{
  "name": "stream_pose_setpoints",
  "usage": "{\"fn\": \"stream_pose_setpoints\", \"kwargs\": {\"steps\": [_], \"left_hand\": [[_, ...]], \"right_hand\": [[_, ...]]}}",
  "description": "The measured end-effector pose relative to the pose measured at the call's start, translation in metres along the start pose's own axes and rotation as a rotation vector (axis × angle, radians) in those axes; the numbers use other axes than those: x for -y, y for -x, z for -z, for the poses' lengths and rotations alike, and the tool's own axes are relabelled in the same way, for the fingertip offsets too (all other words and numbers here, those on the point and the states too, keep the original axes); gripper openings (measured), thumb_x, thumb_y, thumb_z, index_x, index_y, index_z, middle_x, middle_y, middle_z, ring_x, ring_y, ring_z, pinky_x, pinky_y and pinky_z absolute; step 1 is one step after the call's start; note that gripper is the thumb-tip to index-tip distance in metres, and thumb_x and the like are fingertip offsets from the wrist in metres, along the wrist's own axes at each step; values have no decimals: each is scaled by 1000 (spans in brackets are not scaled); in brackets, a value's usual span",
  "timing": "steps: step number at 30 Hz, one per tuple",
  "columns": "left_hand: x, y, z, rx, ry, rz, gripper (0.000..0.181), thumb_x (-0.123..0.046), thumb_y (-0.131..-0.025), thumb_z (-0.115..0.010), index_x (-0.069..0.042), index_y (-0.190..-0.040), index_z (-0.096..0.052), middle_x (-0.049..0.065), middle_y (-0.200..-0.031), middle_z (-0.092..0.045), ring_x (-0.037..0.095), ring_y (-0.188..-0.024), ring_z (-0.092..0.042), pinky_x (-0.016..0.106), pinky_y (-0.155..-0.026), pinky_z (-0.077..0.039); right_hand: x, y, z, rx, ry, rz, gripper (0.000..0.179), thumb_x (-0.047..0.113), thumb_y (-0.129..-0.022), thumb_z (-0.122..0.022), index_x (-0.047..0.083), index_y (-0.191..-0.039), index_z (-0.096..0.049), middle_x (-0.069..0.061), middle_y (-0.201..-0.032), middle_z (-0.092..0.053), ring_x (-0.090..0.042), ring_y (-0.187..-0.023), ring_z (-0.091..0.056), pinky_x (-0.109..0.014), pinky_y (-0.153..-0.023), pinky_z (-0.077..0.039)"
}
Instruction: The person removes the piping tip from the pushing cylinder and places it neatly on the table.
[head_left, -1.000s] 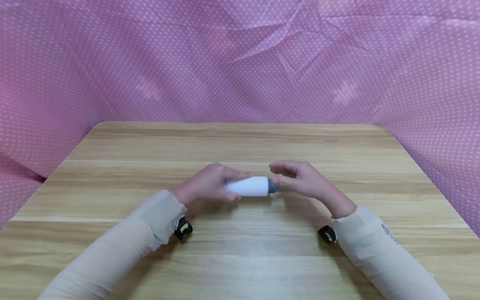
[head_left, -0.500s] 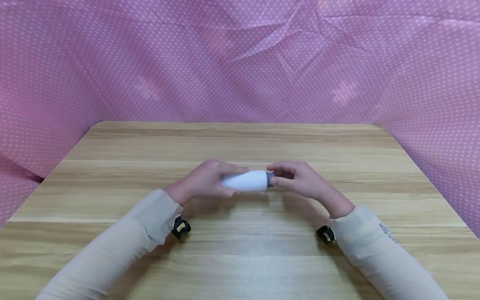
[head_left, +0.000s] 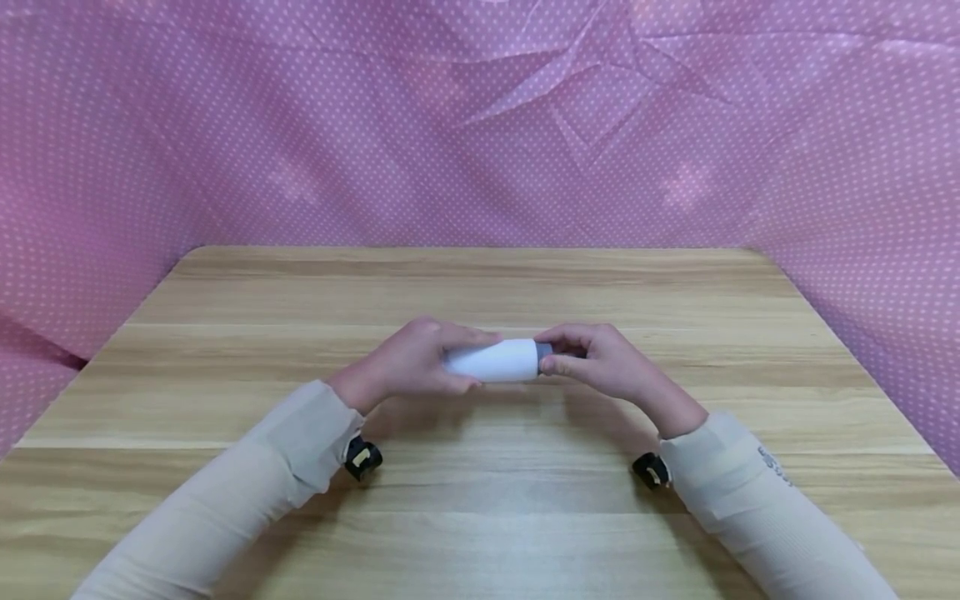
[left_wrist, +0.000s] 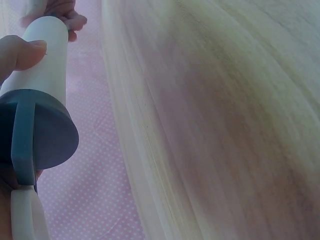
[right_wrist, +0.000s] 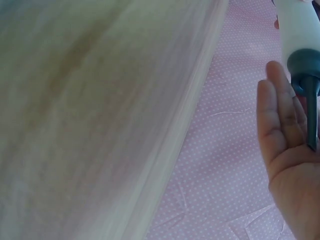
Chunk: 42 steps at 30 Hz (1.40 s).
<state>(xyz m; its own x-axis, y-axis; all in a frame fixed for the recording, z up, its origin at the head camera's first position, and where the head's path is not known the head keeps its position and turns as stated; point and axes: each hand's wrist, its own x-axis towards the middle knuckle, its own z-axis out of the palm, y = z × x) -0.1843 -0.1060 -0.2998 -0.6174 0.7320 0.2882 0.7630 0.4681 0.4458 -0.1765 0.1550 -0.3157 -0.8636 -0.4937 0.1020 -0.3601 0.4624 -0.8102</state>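
A white cylindrical tube (head_left: 498, 361) with dark grey ends lies sideways between the two hands, just above the table. My left hand (head_left: 416, 358) grips its left part, with the thumb (left_wrist: 32, 54) laid along the white body in the left wrist view. That view also shows a rounded grey end (left_wrist: 56, 132) with a raised ridge. In the right wrist view, a grey collar (right_wrist: 303, 64) narrows into a long thin nozzle (right_wrist: 311, 112) pointing towards the palm. My right hand (head_left: 607, 360) pinches the collar between thumb and fingers; the head view hides the nozzle inside this hand.
A wood-grain table (head_left: 480, 500) with rounded far corners lies under the hands. Pink dotted cloth (head_left: 480, 150) hangs behind it and along both sides. A small black device (head_left: 363, 458) sits at the left wrist, and another black device (head_left: 651, 471) at the right.
The left hand has raised the white tube slightly and tilted its right end up a little. The right hand's thumb and fingers have closed in on the grey collar.
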Motion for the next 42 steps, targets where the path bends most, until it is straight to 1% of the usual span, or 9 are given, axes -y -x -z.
{"fn": "stream_pose_setpoints", "kwargs": {"steps": [4, 8, 11, 13, 20, 28, 32, 37, 42], "left_hand": [[-1, 0, 0, -11, 1, -21, 55, -18, -67, -78, -12, -119, -60, 6, -115, -63, 20, -95, -65, 29, -78, -54], [-2, -1, 0, -9, -3, -33, 55, -18, -67, -78, -12, -118, -60, 6, -115, -63, 20, -94, -65, 28, -79, -54], [-3, -1, 1, 4, -10, -28, 55, -19, -67, -78, -11, -118, -60, 7, -116, -62, 21, -95, -65, 29, -80, -54], [-4, -2, 3, 16, -15, -19, 56, -19, -67, -78, -12, -119, -60, 7, -116, -62, 21, -96, -65, 30, -81, -54], [-8, -6, 9, 53, -38, -17, 56, -19, -69, -77, -12, -121, -58, 8, -118, -61, 22, -99, -63, 31, -83, -53], [-10, -9, 11, 79, -39, -15, 55, -18, -69, -77, -10, -121, -58, 8, -118, -61, 21, -96, -64, 30, -81, -53], [-8, -10, 10, 86, -21, -1, 55, -19, -70, -77, -10, -121, -58, 8, -117, -61, 19, -92, -65, 29, -78, -54], [-2, -7, 6, 75, 42, 20, 55, -20, -70, -76, -10, -120, -58, 7, -117, -61, 15, -86, -65, 25, -74, -53], [0, -6, 6, 78, 47, 43, 55, -20, -70, -76, -12, -121, -58, 6, -117, -61, 15, -86, -65, 26, -75, -53]], "right_hand": [[0, 0, 0, 4, -21, -12, 34, 23, -79, -68, 5, -107, -64, -10, -96, -67, -16, -85, -61, -26, -72, -54], [-1, 0, 0, 32, -103, -44, 33, 23, -78, -69, 2, -103, -63, -12, -92, -66, -17, -81, -62, -27, -70, -56], [-1, 1, 0, 41, -159, -55, 32, 20, -77, -70, 0, -101, -63, -14, -90, -66, -18, -79, -63, -29, -69, -56], [-1, 1, 0, 34, -167, -53, 30, 18, -77, -71, 0, -99, -63, -14, -90, -66, -17, -78, -63, -28, -69, -56], [0, 1, 1, 6, -161, -16, 25, 16, -76, -71, 1, -94, -63, -12, -87, -65, -14, -74, -61, -27, -66, -55], [-3, 2, 2, -9, -147, 22, 23, 14, -76, -71, 1, -94, -64, -13, -87, -65, -12, -71, -61, -26, -64, -55], [-2, 2, 2, -26, -114, 33, 26, 10, -73, -73, 1, -96, -63, -14, -92, -66, -12, -77, -61, -25, -68, -54], [1, 2, 2, -21, -86, 62, 32, 6, -70, -75, 2, -99, -63, -13, -99, -67, -15, -83, -62, -24, -72, -53], [1, 1, 2, -24, -60, 86, 32, 8, -69, -76, 4, -98, -63, -11, -100, -67, -17, -85, -62, -26, -73, -53]]}}
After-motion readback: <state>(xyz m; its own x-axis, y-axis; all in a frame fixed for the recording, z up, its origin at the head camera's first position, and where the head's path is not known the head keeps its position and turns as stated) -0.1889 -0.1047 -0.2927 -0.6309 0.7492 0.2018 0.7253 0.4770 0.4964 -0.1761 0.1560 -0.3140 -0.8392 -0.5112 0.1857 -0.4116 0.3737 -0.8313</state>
